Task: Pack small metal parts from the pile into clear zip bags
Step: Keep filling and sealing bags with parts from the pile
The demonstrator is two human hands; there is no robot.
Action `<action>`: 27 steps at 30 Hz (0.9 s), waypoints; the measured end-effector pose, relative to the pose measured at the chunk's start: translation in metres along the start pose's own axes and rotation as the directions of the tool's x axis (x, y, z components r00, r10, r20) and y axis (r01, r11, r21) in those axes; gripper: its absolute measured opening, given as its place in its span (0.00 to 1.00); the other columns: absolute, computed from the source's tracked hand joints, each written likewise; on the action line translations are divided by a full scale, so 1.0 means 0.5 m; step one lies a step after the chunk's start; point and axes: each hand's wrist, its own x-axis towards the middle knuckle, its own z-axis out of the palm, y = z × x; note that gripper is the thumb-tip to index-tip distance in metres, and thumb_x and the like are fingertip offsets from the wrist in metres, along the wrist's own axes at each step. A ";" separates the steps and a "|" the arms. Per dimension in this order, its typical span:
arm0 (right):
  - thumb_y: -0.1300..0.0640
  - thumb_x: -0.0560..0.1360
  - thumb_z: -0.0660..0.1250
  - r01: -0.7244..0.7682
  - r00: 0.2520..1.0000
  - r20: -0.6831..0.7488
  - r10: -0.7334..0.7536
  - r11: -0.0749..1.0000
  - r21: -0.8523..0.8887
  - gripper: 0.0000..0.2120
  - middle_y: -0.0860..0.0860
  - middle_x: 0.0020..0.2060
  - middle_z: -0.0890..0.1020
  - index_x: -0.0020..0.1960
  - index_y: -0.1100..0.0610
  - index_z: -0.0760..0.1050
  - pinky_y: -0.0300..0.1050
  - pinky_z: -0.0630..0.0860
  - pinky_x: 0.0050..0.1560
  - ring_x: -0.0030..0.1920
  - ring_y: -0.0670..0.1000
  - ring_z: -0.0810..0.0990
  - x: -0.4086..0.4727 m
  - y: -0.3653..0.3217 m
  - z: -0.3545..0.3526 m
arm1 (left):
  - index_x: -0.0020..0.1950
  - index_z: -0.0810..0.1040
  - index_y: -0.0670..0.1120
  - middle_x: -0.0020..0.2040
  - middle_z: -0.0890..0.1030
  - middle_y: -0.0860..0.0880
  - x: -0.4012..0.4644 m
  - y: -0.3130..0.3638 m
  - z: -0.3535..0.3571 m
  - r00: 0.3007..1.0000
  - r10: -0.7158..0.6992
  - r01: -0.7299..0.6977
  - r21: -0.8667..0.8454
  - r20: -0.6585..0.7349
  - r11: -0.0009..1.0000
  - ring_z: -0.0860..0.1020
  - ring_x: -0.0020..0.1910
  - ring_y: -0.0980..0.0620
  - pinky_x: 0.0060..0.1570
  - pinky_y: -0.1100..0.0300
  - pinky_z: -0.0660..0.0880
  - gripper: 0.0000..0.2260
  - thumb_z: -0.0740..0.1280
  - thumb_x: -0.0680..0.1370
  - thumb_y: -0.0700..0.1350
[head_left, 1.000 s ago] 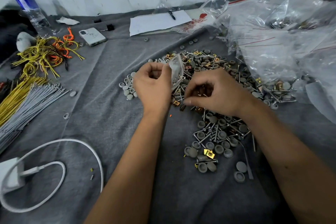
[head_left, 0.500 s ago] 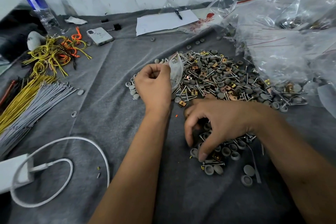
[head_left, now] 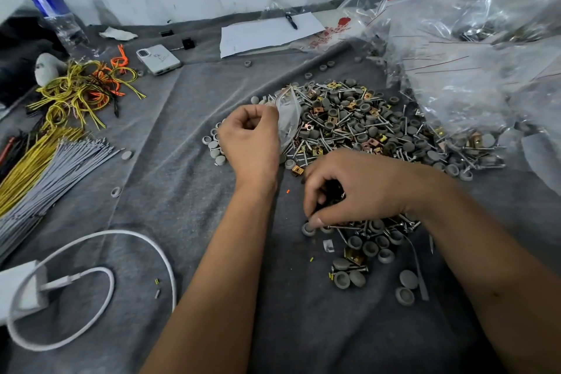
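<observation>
A pile of small metal parts [head_left: 358,121], screws, grey caps and brass clips, spreads over the grey cloth [head_left: 158,191]. My left hand [head_left: 249,136] holds a small clear zip bag [head_left: 288,115] upright at the pile's left edge. My right hand [head_left: 352,188] lies curled over the pile's near end, with dark parts showing inside its fingers. Its fingertips touch a grey cap [head_left: 308,229].
A heap of clear bags [head_left: 473,70] fills the right. Yellow and orange wires [head_left: 82,91] and grey ties [head_left: 45,179] lie at left, a phone [head_left: 158,59], bottle [head_left: 57,21] and paper with pen [head_left: 267,32] at the back, a white charger cable [head_left: 91,282] near left.
My right hand left the bag's mouth, came down to the pile's near end and curled tighter over parts there. My left hand kept the bag in place.
</observation>
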 end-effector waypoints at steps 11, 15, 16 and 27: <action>0.56 0.72 0.80 0.053 0.634 -0.773 0.008 0.997 0.054 0.07 0.47 0.41 0.81 0.44 0.56 0.83 0.37 0.75 0.41 0.40 0.47 0.79 0.000 0.034 -0.031 | 0.36 0.81 0.46 0.26 0.77 0.56 -0.015 -0.010 0.011 0.964 0.067 -0.107 0.145 0.257 0.984 0.71 0.25 0.60 0.27 0.65 0.67 0.07 0.72 0.74 0.39; 0.58 0.71 0.80 -0.024 0.572 -0.818 -0.061 0.996 -0.091 0.07 0.50 0.42 0.80 0.45 0.58 0.84 0.38 0.74 0.39 0.39 0.46 0.77 0.014 0.042 -0.016 | 0.38 0.81 0.43 0.26 0.77 0.56 -0.021 -0.011 0.014 0.936 0.045 -0.098 0.135 0.349 0.986 0.70 0.24 0.60 0.26 0.66 0.66 0.06 0.72 0.75 0.37; 0.59 0.71 0.80 -0.036 0.564 -0.822 -0.082 0.992 -0.123 0.07 0.50 0.41 0.80 0.45 0.59 0.84 0.38 0.74 0.40 0.38 0.46 0.77 0.017 0.043 -0.013 | 0.38 0.81 0.43 0.25 0.76 0.55 -0.022 -0.010 0.015 0.932 0.037 -0.088 0.128 0.361 0.988 0.70 0.24 0.60 0.26 0.66 0.65 0.06 0.72 0.75 0.37; 0.60 0.72 0.79 -0.022 0.528 -0.846 -0.074 0.995 -0.101 0.05 0.50 0.42 0.84 0.47 0.57 0.87 0.38 0.77 0.44 0.42 0.47 0.81 0.010 0.038 -0.019 | 0.34 0.82 0.48 0.28 0.77 0.45 -0.011 -0.013 0.012 0.959 -0.039 0.040 0.004 0.280 0.999 0.71 0.27 0.49 0.32 0.54 0.69 0.06 0.73 0.71 0.43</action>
